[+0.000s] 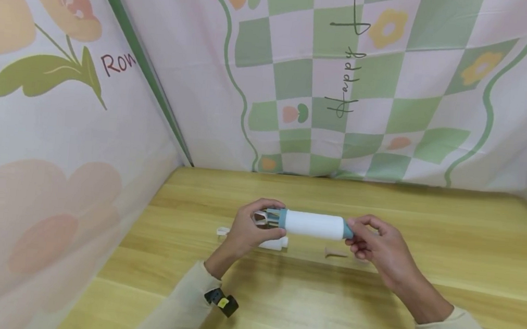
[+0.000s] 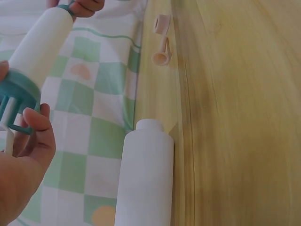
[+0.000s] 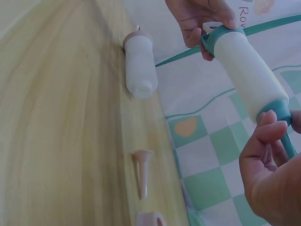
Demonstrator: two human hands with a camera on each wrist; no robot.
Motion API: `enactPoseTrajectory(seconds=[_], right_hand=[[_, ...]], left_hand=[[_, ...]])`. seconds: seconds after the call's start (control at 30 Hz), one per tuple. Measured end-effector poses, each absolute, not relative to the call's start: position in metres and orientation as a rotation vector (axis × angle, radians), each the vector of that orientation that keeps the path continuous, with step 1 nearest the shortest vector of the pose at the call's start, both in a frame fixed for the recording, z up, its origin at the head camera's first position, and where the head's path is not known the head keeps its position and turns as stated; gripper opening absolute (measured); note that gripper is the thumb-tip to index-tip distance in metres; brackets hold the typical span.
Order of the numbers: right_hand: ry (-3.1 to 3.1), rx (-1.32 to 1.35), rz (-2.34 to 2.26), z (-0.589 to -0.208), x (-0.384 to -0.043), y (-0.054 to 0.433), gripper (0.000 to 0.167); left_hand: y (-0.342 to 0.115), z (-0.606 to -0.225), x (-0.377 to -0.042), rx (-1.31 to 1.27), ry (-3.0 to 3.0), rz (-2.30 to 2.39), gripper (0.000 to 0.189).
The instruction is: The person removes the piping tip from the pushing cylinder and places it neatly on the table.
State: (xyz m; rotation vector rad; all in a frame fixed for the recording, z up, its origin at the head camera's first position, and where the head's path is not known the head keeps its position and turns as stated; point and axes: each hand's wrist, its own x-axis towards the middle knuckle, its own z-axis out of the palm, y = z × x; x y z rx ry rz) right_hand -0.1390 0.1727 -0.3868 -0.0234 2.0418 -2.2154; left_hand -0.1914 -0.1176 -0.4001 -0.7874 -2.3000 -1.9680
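Note:
A white plastic tube [image 1: 314, 225] with teal ends, like a large syringe, is held level above the table by both hands. My left hand [image 1: 250, 228] grips its teal collar [image 2: 19, 87], thumb on the near side and fingers on the far side. Inside that hand, a teal frame and a white ring-shaped handle [image 3: 211, 27] stick out of the collar. My right hand [image 1: 385, 248] pinches the teal cone-shaped tip [image 3: 277, 110] at the other end. Its thin teal spout shows past the fingers in the right wrist view.
A second white tube [image 3: 141, 66] with a pinkish collar [image 3: 138, 37] lies on the wooden table [image 1: 307, 304], behind my left hand. To its right lie a pink funnel-shaped nozzle [image 3: 144, 174] and a pink ring-shaped cap [image 2: 162, 23]. Patterned cloth [image 1: 327, 86] hangs at the back and left.

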Motion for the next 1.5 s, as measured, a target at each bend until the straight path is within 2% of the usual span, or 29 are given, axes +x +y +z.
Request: enactPoseTrajectory(seconds=[0.27,0.7,1.03,1.5], right_hand=[[2.061,-0.046,-2.244,-0.394,-0.138,0.173,0.018],[2.341,-0.151,-2.049,-0.4,-0.138,0.172,0.036],[2.377,-0.212,-2.031,-0.402,-0.138,0.173,0.035],[2.396,-0.294,-2.019,-0.403,-0.139,0.173,0.043]], left_hand=[[-0.117,-0.404,-0.193,-0.743,-2.343,-1.991,0.041],[-0.122,-0.41,-0.193,-0.665,-2.379,-2.05,0.045],[-0.123,-0.411,-0.193,-0.656,-2.379,-2.048,0.044],[-0.124,-0.409,-0.191,-0.636,-2.373,-2.098,0.041]])
